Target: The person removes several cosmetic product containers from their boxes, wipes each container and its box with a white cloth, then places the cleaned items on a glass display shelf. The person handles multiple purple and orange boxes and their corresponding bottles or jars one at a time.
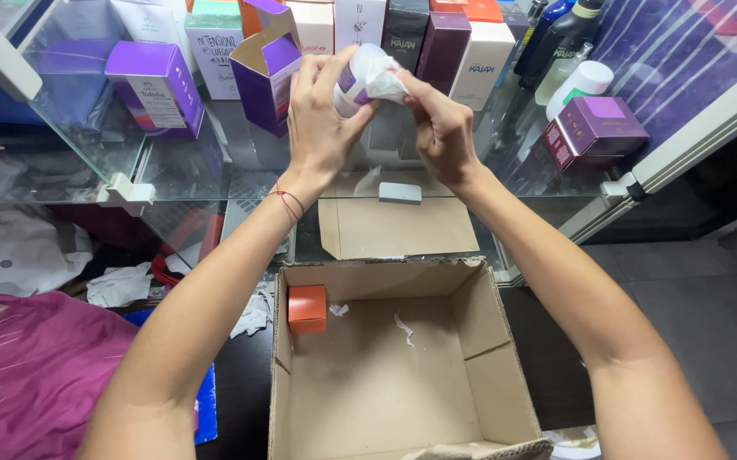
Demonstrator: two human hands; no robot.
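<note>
My left hand (317, 115) grips a small white and purple bottle (353, 83) wrapped in white paper, held up over a glass shelf (215, 170). My right hand (441, 123) pinches the crumpled white wrapping paper (378, 75) on the bottle's right side. Both arms reach over an open cardboard box (470, 341) below. Inside the box, a small orange carton (307, 308) stands in the far left corner, with scraps of white paper (402, 328) on its floor.
An open purple carton (266, 72) stands behind my left hand. Purple, white and dark cartons (449, 43) and bottles (564, 34) line the glass shelf. A purple box (594, 128) sits at right. Magenta cloth (28, 366) and crumpled papers (121, 285) lie at left.
</note>
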